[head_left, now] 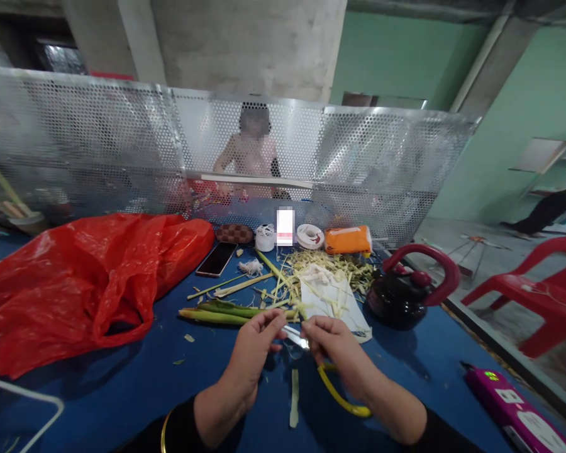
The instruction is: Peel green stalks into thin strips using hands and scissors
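Observation:
Both of my hands are close together above the blue table [245, 409]. My left hand [255, 343] is closed in a pinch, its thumb and forefinger at one end of a shiny metal blade [296, 338]; what it grips is too small to make out. My right hand [339, 343] is closed at the blade's other end. A curved yellow handle [342, 396] comes out below it, so the tool looks like scissors. Just beyond my fingers lie green stalks [217, 313] and a white sheet [353, 308] with plant strips. One pale strip [294, 399] lies below my hands.
Left is a red plastic bag [85, 283]; near it, a phone [217, 260]. A tape roll [310, 236], an orange packet [348, 240] and shredded plant scraps [344, 267] lie farther back. A black kettle [396, 299] and a purple box [514, 402] stand right. A person sits behind the perforated metal screen [382, 163].

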The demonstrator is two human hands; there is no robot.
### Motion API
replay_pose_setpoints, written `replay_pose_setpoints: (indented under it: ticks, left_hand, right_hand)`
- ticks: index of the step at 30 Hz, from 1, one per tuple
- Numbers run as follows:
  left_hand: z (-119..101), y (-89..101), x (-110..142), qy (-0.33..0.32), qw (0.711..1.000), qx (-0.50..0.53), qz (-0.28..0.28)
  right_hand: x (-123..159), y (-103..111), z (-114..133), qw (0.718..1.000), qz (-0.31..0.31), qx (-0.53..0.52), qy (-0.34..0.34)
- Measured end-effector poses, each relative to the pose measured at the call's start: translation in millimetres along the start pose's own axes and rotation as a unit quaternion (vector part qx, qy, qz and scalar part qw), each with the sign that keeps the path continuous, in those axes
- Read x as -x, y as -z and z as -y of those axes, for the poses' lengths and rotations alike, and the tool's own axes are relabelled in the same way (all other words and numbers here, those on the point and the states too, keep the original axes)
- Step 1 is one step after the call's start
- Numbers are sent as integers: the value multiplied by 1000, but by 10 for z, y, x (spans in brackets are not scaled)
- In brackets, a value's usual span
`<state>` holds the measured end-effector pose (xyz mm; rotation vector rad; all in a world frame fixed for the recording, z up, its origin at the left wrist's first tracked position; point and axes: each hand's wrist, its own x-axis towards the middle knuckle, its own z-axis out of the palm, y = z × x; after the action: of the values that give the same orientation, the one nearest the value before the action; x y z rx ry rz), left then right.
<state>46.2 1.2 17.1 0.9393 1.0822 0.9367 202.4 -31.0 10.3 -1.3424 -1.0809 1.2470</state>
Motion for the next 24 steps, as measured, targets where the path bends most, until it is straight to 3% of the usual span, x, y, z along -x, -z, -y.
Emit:
replay_pose_setpoints:
  ticks: [5,8,11,15,17,20,24]
  left_hand:
    - [45,8,-34,8,1000,-13,8]
    - [59,8,-45,7,999,-9,30]
    - [-3,12,-49,-11,999,-18,40]
    - [-75,9,-27,-38,996,-53,53]
    - [-47,4,-2,-60,992,-87,72]
    - [42,5,51,-110,963,-203,135]
    - [12,67,84,-205,875,-380,219]
  right_hand:
    - [-556,435,327,990,-128,-46,43]
    - [-735,565,449,988,-144,-31,50]
    - [-558,465,337,994,-91,20,51]
    - [-35,318,26,989,22,129,67]
    - [156,355,-73,933,22,325,151]
    - [250,482,-129,855,23,480,194]
    - [209,589,-157,821,58,537,184]
